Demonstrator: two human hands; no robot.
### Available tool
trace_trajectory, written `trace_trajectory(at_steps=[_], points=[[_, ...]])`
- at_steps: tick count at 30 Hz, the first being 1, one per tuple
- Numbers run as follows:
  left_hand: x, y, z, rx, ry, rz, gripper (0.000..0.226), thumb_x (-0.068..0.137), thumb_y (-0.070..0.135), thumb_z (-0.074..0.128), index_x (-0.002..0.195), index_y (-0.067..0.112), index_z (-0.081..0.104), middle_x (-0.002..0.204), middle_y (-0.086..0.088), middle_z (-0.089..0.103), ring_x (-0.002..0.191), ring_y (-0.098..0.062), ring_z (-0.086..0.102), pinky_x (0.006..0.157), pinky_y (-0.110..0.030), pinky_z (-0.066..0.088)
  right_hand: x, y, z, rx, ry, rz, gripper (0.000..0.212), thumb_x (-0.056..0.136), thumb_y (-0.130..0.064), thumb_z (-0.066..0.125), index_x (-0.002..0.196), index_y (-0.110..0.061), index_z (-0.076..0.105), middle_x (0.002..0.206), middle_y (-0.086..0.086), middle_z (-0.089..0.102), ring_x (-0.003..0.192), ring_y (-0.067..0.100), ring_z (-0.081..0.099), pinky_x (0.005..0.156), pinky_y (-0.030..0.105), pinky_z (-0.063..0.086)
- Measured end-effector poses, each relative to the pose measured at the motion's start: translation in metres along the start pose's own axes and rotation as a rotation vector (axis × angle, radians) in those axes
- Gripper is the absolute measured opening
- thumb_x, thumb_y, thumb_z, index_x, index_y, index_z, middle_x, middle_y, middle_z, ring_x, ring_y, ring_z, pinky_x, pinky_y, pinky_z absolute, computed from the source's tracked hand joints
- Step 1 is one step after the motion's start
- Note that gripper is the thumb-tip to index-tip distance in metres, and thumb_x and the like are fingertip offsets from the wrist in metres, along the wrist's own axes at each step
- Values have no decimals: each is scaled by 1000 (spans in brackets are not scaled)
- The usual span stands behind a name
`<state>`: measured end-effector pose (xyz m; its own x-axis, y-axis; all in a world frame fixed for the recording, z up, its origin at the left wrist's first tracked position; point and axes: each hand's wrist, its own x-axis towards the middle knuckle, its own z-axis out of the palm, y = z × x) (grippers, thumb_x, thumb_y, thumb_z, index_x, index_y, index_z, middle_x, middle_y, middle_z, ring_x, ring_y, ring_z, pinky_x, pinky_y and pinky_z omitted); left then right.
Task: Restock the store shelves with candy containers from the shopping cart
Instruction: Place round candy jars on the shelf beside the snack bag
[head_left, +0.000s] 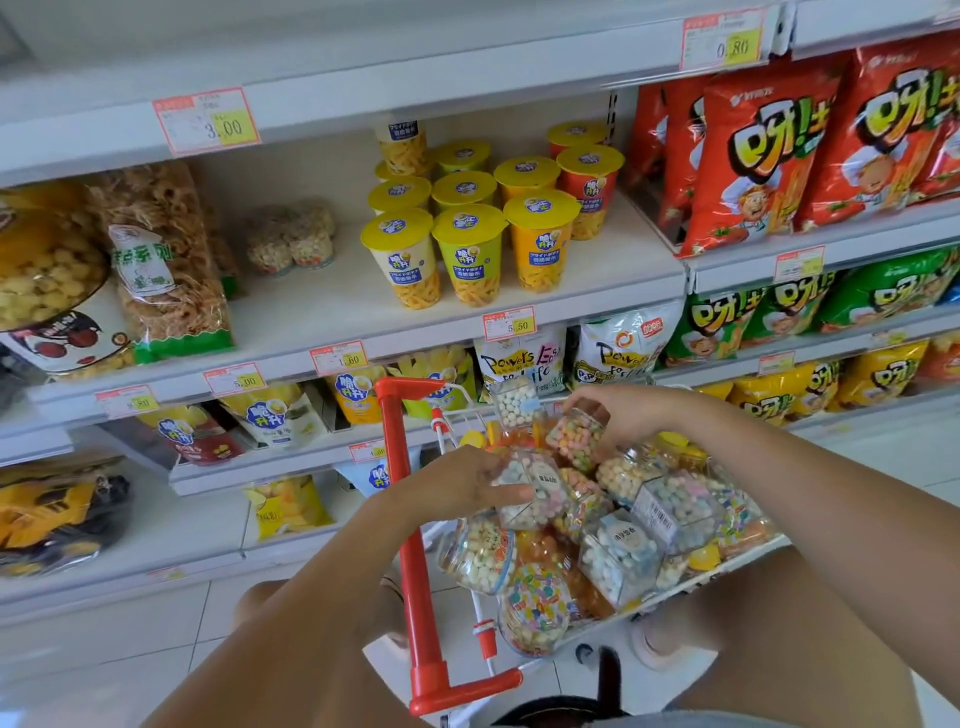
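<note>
Snack aisle; shelf (332, 306) up and left of the grips carries two candy jars (291, 239), apparently already stocked (blurred). Left hand (457, 483) curls round a pale-candy jar (530, 493), right hand (623, 415) round a pastel-candy jar (574, 439), both at the cart (415, 519) top; heap of jars (623, 556) left beneath them

The white shelf (332, 296) carries a block of upright yellow-lidded snack cups (470, 254), two small clear tubs (291, 239) near the back, and a bag of fried rings (161, 260) at its left end. Below, the red-framed shopping cart (415, 519) stands on the tiled floor (130, 649), heaped with clear candy containers (618, 556) lying at all angles.
</note>
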<state>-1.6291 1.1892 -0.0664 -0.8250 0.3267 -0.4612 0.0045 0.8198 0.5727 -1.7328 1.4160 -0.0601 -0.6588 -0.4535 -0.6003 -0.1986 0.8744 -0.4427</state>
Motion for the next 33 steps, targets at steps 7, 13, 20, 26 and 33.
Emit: trace_trajectory(at_steps=[7,13,20,26,33], points=[[-4,5,-10,-41,-18,-35,48,89,54,49,115,15,58,115,2,57,104,-13,54,85,-24,40,-6,3,-7,92,154,-90,63,64,-37,86,114,-31,48,119,-6,51,94,12,54,77,33,49],[-9,25,-36,-384,272,1,71,74,60,68,133,25,47,128,11,53,119,-9,53,94,-26,42,-45,-33,-38,127,301,-287,63,65,-38,85,119,-38,52,113,-11,54,88,4,55,68,20,43],[-35,37,-33,-602,188,125,39,69,41,78,101,26,62,95,12,70,96,-8,67,83,-20,53,-82,-78,-32,130,218,-459,65,65,-37,84,123,-37,54,109,-29,51,87,-24,49,73,2,41],[-55,20,-16,-650,262,62,69,61,56,71,114,13,62,109,-2,70,100,-19,67,87,-34,56,-85,-76,-14,156,167,-424,67,74,-26,80,133,-27,50,120,-13,60,95,6,62,90,31,52],[-97,-31,-1,-749,647,-105,76,52,76,67,101,17,62,97,-10,68,97,-27,67,92,-43,52,-78,-101,59,-353,144,-418,83,68,-62,72,138,-27,42,137,-6,47,122,10,45,97,27,42]])
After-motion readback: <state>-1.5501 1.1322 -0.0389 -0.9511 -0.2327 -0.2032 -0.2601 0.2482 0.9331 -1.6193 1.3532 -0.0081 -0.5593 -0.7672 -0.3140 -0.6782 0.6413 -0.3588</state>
